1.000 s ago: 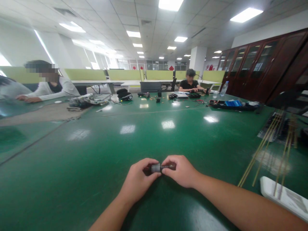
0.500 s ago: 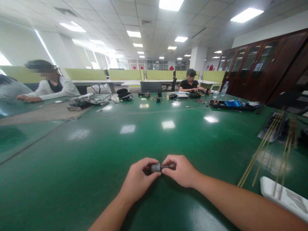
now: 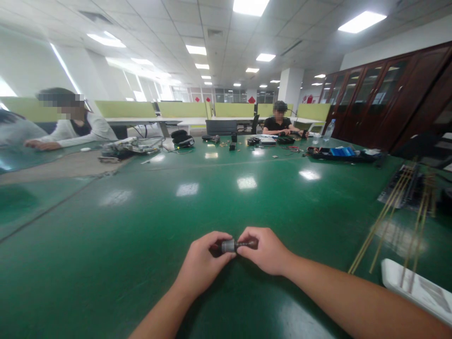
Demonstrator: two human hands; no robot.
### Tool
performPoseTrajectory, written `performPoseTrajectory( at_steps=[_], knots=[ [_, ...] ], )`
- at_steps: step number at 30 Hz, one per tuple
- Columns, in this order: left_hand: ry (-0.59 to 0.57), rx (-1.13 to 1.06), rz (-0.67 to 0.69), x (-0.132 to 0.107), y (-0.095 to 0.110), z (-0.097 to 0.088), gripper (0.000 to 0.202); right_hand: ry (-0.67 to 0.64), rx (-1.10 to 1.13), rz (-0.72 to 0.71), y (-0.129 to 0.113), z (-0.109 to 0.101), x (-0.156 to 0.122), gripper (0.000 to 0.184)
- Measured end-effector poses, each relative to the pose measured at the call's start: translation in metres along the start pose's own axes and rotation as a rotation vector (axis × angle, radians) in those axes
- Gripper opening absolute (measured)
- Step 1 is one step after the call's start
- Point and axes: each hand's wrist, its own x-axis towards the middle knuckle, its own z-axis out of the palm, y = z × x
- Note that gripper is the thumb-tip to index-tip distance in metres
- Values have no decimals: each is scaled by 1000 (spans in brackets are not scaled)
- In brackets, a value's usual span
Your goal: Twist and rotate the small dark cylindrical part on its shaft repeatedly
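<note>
Small cylinder (image 3: 233,245), apparently metal, pinched between both hands (image 3: 233,256).

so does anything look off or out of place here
Nothing spilled or broken. The left hand and right hand pinch a small dark part between them. Only the thin rods at right lie loose, some crossing a white tray.

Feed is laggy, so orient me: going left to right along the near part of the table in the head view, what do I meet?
Left hand → small grey part → right hand → thin yellow rods.
</note>
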Motion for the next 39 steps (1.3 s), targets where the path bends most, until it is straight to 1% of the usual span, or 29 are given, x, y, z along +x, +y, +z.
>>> performPoseTrajectory(
  at_steps=[23,29,39],
  knots=[
    [25,3,11,0,-1,0,24,12,-9,6,1,-1,-1,8],
    [38,0,-20,0,0,0,24,22,-33,18,2,0,0,12],
    [58,-18,-33,1,-1,-1,26,31,-3,51,-1,0,-1,12]
  ],
)
